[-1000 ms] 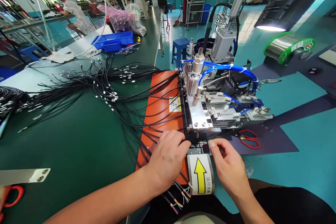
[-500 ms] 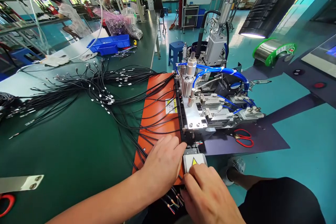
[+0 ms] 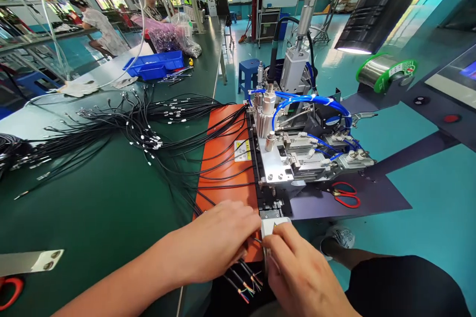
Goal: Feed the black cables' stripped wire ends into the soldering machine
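Observation:
My left hand (image 3: 219, 242) lies over the near end of the orange mat (image 3: 223, 158), fingers curled down on black cables whose stripped coloured wire ends (image 3: 245, 282) stick out below it. My right hand (image 3: 297, 272) is closed in a pinch against the left hand's fingertips, on a thin wire end at the near end of the machine's black track (image 3: 269, 205). It covers most of the metal plate with the yellow arrow (image 3: 273, 223). Many black cables (image 3: 148, 133) fan across the green bench (image 3: 111, 208) to the track.
The silver machine (image 3: 293, 148) with blue air hoses stands right of the mat. Red scissors (image 3: 345, 193) lie beside it. A solder spool (image 3: 386, 72) and a lamp sit at the right. Blue trays (image 3: 156, 62) and seated people are further along the bench. Metal strip (image 3: 29, 260) at left.
My right hand came back from the track's slot toward me and now meets the left hand at the mat's near edge. The left hand slid slightly nearer too.

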The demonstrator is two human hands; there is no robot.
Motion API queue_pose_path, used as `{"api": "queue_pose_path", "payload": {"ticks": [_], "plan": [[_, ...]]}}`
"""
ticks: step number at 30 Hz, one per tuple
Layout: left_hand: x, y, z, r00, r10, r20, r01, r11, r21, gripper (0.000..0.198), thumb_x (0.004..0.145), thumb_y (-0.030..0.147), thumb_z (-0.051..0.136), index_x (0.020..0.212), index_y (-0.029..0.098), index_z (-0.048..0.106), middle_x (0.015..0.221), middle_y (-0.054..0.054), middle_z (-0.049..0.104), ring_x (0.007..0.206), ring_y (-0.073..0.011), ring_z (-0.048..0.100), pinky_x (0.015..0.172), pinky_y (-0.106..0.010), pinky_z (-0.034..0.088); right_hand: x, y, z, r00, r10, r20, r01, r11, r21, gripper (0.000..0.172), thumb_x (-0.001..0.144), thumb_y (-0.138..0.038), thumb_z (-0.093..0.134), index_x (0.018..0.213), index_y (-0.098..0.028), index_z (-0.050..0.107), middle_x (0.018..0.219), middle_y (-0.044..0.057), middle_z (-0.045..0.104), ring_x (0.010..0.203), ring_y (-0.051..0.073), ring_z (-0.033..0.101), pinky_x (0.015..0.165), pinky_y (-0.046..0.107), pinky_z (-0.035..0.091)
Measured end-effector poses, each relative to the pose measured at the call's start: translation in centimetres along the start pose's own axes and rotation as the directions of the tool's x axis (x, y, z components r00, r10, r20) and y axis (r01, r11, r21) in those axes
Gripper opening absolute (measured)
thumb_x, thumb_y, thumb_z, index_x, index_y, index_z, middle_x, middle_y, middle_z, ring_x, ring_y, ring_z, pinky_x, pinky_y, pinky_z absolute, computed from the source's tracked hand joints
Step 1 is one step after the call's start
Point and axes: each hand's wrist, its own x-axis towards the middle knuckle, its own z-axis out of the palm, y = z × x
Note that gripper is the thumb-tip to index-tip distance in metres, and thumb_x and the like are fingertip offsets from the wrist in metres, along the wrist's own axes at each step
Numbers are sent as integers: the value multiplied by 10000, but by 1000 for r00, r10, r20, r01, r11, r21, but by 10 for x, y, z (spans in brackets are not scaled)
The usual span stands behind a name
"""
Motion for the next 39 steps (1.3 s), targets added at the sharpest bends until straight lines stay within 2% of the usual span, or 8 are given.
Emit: {"api": "queue_pose_path", "payload": {"ticks": [2,4,7,8,10,15,21,39], "plan": [[6,-3,8,999,40,-30,-40,999,-7,90,864,90,637,854,173,602,851,-11,603,770,-162,532,678,-269,412,0,5,-10,998,58,-24,-56,996,75,162,931,-76,452,973,-189,560,899,57,538,690,151,531,607,274,454],[15,-7,20,987,57,-151,-69,995,-76,67,901,119,621,856,167,634,835,-21,601,776,-158,537,683,-264,420,-1,12,-20,989,117,-85,-107,987,118,135,954,-150,517,1073,-193,564,913,51,536,730,149,545,644,267,485],[28,-10,41,901,-54,-430,-45,975,-217,96,956,193,596,921,165,681,846,-34,609,784,-139,554,667,-239,429,-6,25,-31,944,230,-238,-210,972,107,214,951,-262,598,1156,-205,581,879,39,533,735,158,531,634,272,493],[31,-11,47,867,-92,-489,-35,969,-244,121,968,211,584,935,165,692,841,-36,607,768,-131,553,653,-233,427,-7,28,-33,923,266,-276,-247,964,104,234,949,-286,612,1169,-211,587,883,41,538,740,161,531,633,277,496],[35,-11,58,834,-108,-541,-33,969,-245,166,985,226,555,951,160,704,827,-39,600,733,-122,546,633,-230,424,-10,34,-33,899,311,-308,-291,950,111,265,946,-311,625,1194,-222,597,908,46,548,752,162,537,640,283,506],[39,-12,71,835,-77,-545,-31,982,-186,229,1003,246,517,924,147,707,780,-35,576,680,-113,522,609,-234,412,-9,37,-25,909,305,-285,-277,951,134,283,958,-273,607,1234,-210,599,909,51,540,751,161,529,648,301,496],[39,-11,70,839,-80,-538,-29,981,-192,246,1007,238,505,924,131,711,755,-34,563,668,-114,508,613,-242,400,-6,35,-19,928,242,-283,-215,969,125,333,960,-209,598,1292,-181,595,900,49,522,753,150,513,657,304,472],[39,-11,71,846,-79,-528,-33,979,-199,257,1005,227,491,865,126,682,736,-28,530,650,-115,466,607,-252,364,-4,32,-14,931,245,-272,-203,964,172,324,967,-191,592,1290,-175,602,904,54,509,756,144,503,660,304,476]]}}
